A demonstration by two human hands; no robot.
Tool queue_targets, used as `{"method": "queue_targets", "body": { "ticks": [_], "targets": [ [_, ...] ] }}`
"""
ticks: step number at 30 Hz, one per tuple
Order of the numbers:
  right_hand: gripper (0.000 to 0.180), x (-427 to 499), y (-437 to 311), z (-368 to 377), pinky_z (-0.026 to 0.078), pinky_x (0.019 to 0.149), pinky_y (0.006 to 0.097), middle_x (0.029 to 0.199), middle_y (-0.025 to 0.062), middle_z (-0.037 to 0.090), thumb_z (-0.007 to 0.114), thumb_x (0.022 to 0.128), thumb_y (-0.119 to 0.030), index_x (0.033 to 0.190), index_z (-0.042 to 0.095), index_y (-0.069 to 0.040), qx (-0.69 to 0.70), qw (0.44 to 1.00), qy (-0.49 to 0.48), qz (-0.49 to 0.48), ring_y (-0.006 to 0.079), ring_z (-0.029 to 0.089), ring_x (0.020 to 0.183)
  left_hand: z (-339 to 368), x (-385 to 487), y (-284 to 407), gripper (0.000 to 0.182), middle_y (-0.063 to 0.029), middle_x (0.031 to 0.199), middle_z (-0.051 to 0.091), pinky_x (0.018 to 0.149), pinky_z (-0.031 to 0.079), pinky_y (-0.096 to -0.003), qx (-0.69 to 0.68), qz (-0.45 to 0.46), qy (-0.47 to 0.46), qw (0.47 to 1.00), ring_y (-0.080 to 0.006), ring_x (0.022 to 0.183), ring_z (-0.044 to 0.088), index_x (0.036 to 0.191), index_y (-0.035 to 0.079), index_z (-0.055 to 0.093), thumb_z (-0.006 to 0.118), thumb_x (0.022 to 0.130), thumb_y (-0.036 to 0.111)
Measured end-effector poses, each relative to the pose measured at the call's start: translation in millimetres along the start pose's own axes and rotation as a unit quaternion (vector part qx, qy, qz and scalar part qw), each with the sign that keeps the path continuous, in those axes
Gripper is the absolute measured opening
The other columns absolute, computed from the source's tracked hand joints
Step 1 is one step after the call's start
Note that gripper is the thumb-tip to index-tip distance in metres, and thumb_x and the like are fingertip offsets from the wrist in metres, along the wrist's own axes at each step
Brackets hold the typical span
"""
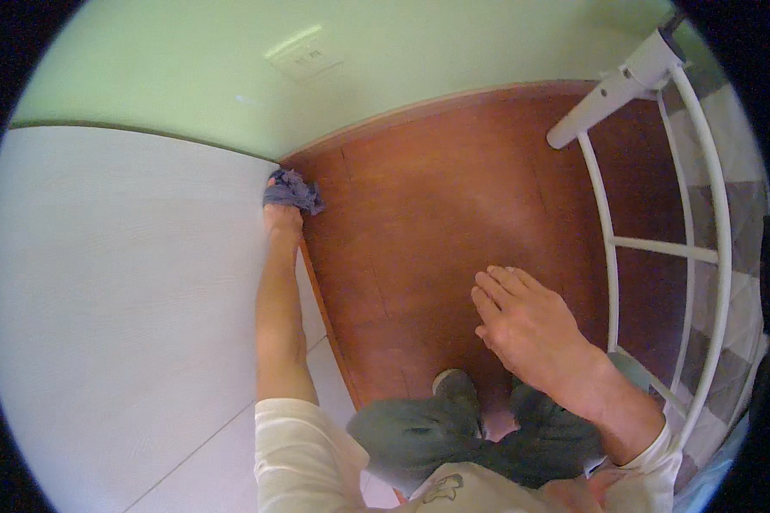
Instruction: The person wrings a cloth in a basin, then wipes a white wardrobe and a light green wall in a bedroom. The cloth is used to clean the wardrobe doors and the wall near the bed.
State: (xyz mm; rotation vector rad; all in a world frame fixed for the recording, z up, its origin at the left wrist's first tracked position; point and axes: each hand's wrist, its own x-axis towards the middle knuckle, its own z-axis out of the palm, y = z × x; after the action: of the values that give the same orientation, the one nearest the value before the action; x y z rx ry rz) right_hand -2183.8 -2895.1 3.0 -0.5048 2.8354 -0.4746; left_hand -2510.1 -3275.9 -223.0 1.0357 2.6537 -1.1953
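My left hand (pixel 283 217) grips a crumpled blue-grey cloth (pixel 297 192) at the far right corner of a white wood-grained panel (pixel 135 256), close to the green wall. The cloth hides part of its fingers. Out over the reddish-brown wooden floor (pixel 423 211), my right hand (pixel 526 320) is held back up, with its fingers loosely bent and nothing visible in it. Its palm is turned away from view.
A white metal bed frame (pixel 609 256) with rails and a thick post stands on the right, beside checked grey-and-white bedding (pixel 738 243). A socket plate (pixel 308 58) sits on the green wall (pixel 186 70). My feet and dark trousers (pixel 417 436) are below.
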Motion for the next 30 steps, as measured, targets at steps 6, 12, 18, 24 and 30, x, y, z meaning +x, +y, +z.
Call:
{"method": "queue_targets", "body": {
  "ticks": [6, 12, 18, 24, 30],
  "targets": [
    [0.046, -19, 1, 2, 0.045, 0.114, 0.0424, 0.129, 0.0221, 0.068, 0.074, 0.080, -0.014, 0.120, 0.069, 0.008, -0.044, 0.998, -0.029, 0.019, 0.0353, 0.060, 0.128, 33, -24, 53, 0.055, -0.0035, 0.163, 0.047, 0.129, 0.018, -0.0475, 0.085, 0.049, -0.077, 0.992, -0.0238, 0.150, 0.041, 0.159, 0.017, 0.045, 0.046, 0.104, 0.024],
    [0.042, -32, 4, -6, 0.047, 0.109, 0.0387, 0.122, 0.0198, 0.070, 0.074, 0.076, -0.011, 0.114, 0.072, 0.007, -0.039, 0.999, -0.011, 0.029, 0.0321, 0.061, 0.122, 30, -105, 96, 0.055, -0.0055, 0.161, 0.050, 0.128, 0.020, -0.0495, 0.107, 0.075, -0.076, 0.988, -0.0234, 0.149, 0.043, 0.156, 0.011, 0.050, 0.051, 0.102, 0.025],
    [0.036, -23, 4, 0, 0.049, 0.104, 0.0373, 0.113, 0.0182, 0.072, 0.075, 0.074, -0.011, 0.106, 0.074, 0.005, -0.050, 0.998, 0.044, 0.023, 0.0309, 0.064, 0.114, 6, -154, 136, 0.046, -0.0118, 0.149, 0.057, 0.121, 0.028, -0.0492, 0.038, 0.129, -0.217, 0.967, -0.0282, 0.140, 0.049, 0.144, 0.008, 0.059, 0.053, 0.101, 0.022],
    [0.035, -3, 7, -2, 0.050, 0.104, 0.0391, 0.117, 0.0186, 0.071, 0.075, 0.080, -0.014, 0.108, 0.073, 0.006, -0.006, 1.000, -0.004, 0.004, 0.0322, 0.064, 0.117, 60, -218, 183, 0.032, -0.0192, 0.128, 0.067, 0.102, 0.046, -0.0508, -0.410, -0.086, -0.199, 0.886, -0.0384, 0.120, 0.060, 0.128, 0.008, 0.066, 0.052, 0.100, 0.015],
    [0.029, 20, 10, -1, 0.052, 0.102, 0.0391, 0.112, 0.0178, 0.070, 0.073, 0.082, -0.014, 0.103, 0.072, 0.005, -0.004, 0.998, -0.034, -0.047, 0.0323, 0.064, 0.115, 62, -278, 201, 0.026, -0.0200, 0.115, 0.072, 0.095, 0.052, -0.0506, -0.333, 0.007, -0.054, 0.941, -0.0393, 0.109, 0.065, 0.116, 0.008, 0.070, 0.051, 0.099, 0.010]
  ]
}}
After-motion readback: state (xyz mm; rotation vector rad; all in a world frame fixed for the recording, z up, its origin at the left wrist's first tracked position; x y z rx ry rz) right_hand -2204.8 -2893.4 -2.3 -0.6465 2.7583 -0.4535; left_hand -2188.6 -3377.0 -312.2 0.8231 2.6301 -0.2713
